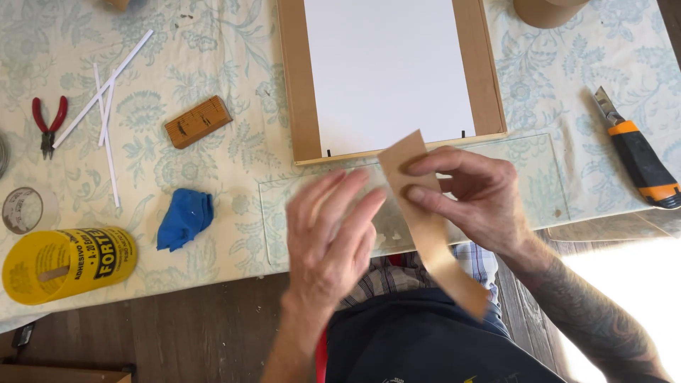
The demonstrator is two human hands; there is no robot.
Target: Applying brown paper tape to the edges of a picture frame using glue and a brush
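- Brown paper strip [429, 223] — seen from the head camera, it hangs over the near table edge, just in front of the person's lap, its long axis running from far-left down to near-right.
- Right hand [472, 202] pinches the strip's far end, fingers curled closed on it, likely to keep it taut and clear of the clear glass sheet [546, 177] beneath.
- Left hand [333, 234] is spread flat and open beside the strip, gripping nothing; motion blur hides whether it touches.
- Beyond lies a cardboard-backed white sheet [386, 67]; a utility knife [638, 152] sits at right, with a blue cloth [186, 216] and yellow tape roll [67, 262] at left.
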